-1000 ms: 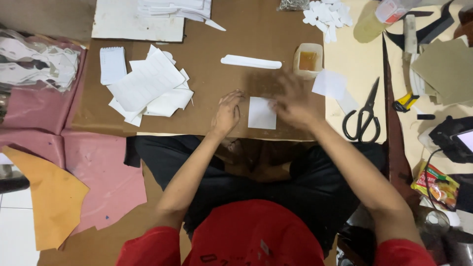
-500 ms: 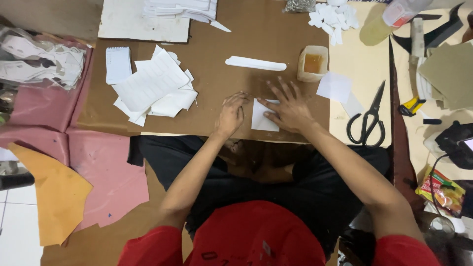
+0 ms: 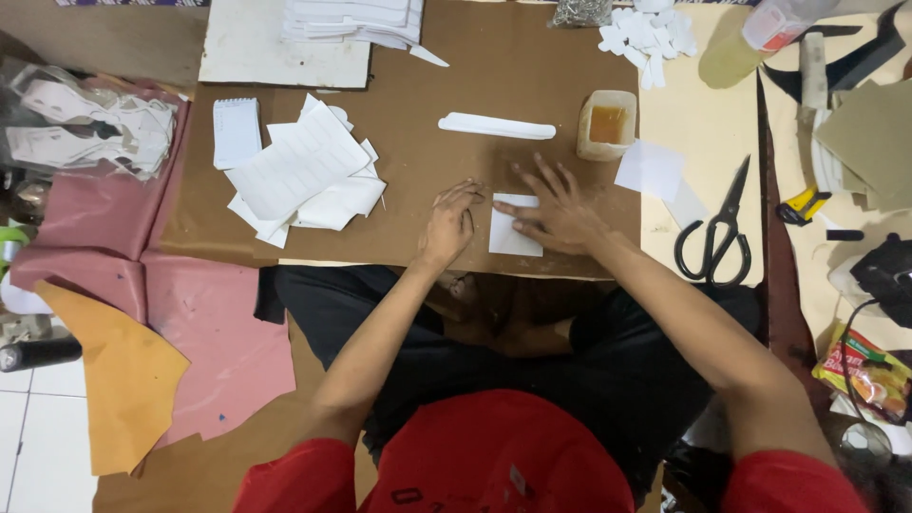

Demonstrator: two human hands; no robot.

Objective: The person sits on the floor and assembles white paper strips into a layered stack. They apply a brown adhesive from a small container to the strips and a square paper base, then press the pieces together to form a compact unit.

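Right hand (image 3: 560,211) lies flat, fingers spread, pinning a white sheet (image 3: 513,234) to the brown board (image 3: 494,76); left hand (image 3: 448,223), fingers curled and holding nothing, touches its left edge, steadying it.

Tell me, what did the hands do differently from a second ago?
The right hand came down from hovering and now lies flat on the small white paper, pressing its upper right part. The left hand shifted slightly, fingertips beside the paper's left edge. The scissors, glue cup, long white strip and paper pile stayed put.
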